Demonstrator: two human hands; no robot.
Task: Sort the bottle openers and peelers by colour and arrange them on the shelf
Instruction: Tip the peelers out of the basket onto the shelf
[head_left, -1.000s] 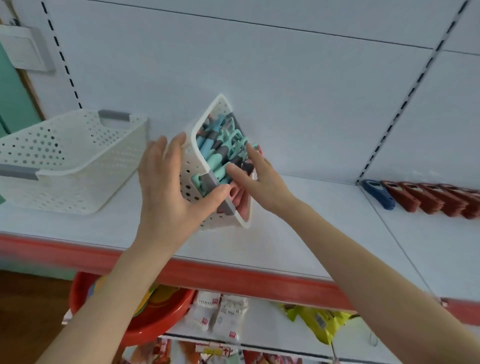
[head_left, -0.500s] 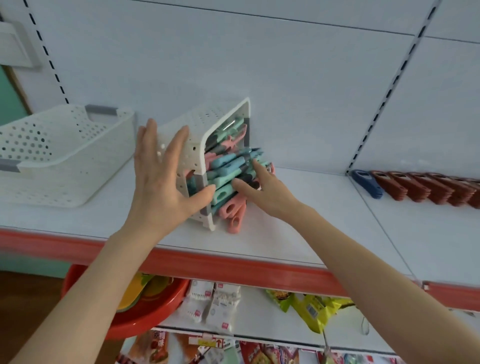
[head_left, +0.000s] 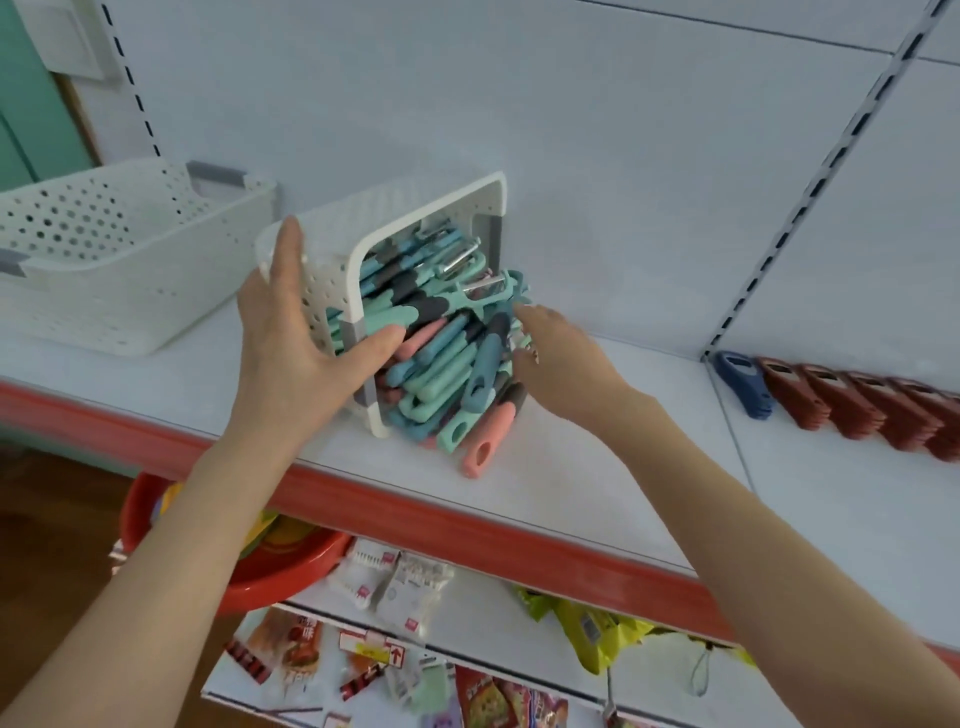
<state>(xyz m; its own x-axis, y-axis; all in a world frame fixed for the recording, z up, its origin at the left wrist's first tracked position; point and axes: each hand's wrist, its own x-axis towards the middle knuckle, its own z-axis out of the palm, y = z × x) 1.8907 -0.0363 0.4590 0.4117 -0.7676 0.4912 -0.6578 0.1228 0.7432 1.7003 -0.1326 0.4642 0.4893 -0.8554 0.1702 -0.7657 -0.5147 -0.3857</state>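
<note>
Many peelers (head_left: 441, 358) hang out of the tipped basket (head_left: 389, 218) on the shelf (head_left: 571, 467) | left hand (head_left: 291, 343) grip holds basket | right hand (head_left: 561, 364) loose at basket mouth, holding nothing | risk: more tipping, peelers slide off shelf

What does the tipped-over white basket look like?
The white basket looks like plastic, with small round holes and grey handle pieces. It is tipped on its side on the shelf, its mouth facing right. Teal, blue and pink peelers spill out of it. The left hand grips its near side, thumb over the rim.
</note>
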